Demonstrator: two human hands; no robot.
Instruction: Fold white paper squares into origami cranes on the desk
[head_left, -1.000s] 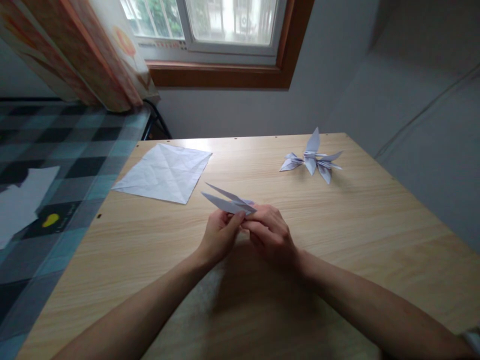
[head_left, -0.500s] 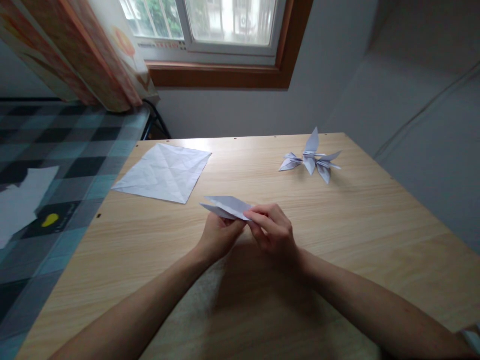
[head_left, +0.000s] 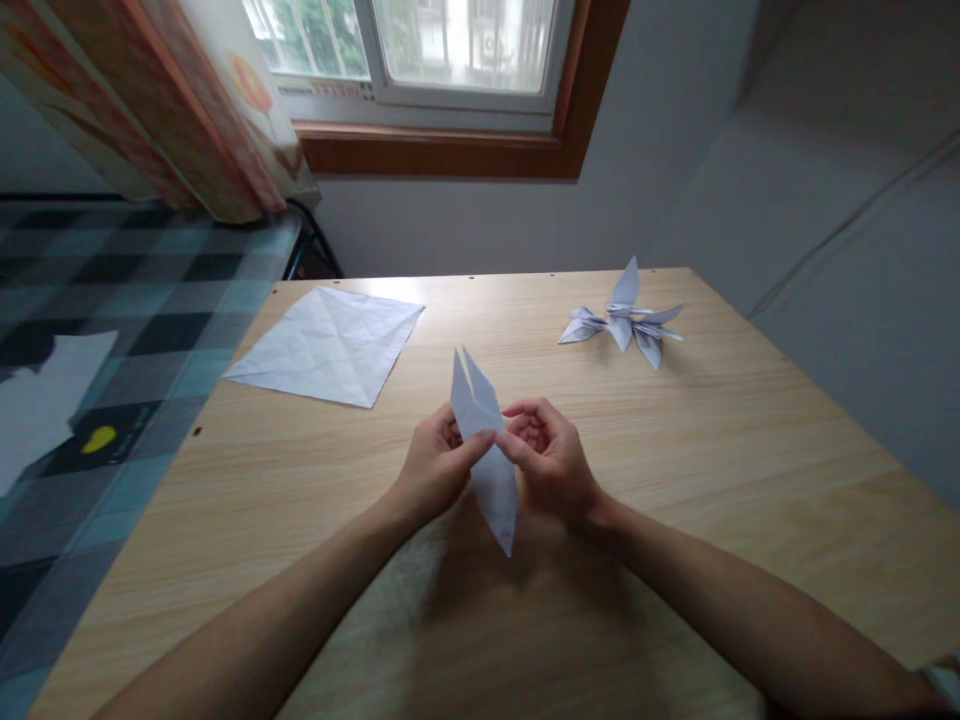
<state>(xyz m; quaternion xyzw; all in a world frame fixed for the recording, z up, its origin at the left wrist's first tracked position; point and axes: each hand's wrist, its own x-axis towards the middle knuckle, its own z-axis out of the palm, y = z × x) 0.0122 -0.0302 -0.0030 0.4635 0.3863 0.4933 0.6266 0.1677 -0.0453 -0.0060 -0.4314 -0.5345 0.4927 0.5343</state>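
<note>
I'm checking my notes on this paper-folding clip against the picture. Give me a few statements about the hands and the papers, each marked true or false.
1. The left hand and the right hand both pinch the folded paper piece. True.
2. The folded paper piece lies flat on the table. False: the hands hold it upright, two narrow points up.
3. A creased square sheet lies flat near the table's far left corner. True.
4. The finished paper figure rests against the left hand. False: it lies toward the table's far right, apart from both hands.
</note>
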